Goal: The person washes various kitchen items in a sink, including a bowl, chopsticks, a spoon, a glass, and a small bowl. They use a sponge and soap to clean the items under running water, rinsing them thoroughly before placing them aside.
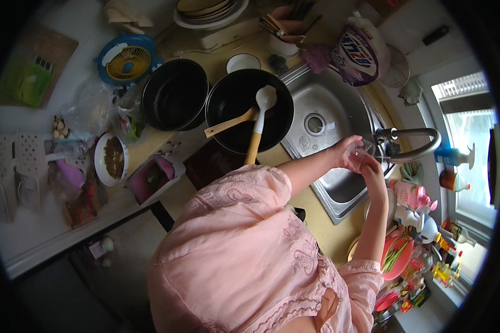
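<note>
At the steel sink (344, 83), my left hand (345, 153) and my right hand (369, 165) are closed around a small clear cup (363, 149). They hold it over the sink's right side, close to the end of the curved metal faucet (425, 133). Whether water is running is too faint to tell. My fingers partly hide the cup.
Left of the sink sits a black wok (228, 94) with a white-headed spoon (266, 97) and a wooden spatula (230, 122) across it. Beyond is a black pot (175, 94). Bottles (454, 156) line the windowsill. A red basin (397, 261) holds green vegetables.
</note>
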The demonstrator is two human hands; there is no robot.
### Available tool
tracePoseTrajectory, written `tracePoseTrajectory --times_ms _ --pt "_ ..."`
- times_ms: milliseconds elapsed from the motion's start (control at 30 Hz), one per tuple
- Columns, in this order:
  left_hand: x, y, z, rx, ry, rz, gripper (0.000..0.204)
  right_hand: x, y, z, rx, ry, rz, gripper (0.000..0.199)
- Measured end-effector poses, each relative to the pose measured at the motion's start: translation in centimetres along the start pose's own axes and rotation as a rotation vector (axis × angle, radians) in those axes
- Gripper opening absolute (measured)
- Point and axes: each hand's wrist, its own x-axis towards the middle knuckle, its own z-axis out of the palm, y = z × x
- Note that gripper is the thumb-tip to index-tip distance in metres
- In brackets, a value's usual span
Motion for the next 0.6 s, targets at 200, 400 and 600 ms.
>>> tracePoseTrajectory --times_ms 200,400,600 --pt "1.1 -0.9 -1.6 -0.044 -0.033 0.022 0.038 -2.9 -2.3 3.2 -1.18 0.112 -0.331 0.055" --pt "1.1 -0.3 -0.2 -0.153 0.137 0.055 0.038 -1.1 -2.1 3.4 0.321 0.089 -0.107 0.036" --pt "-0.1 0.8 -0.2 -0.004 -0.02 -0.023 0.039 -2.2 0.6 2.3 -1.09 0.21 -0.234 0.037"
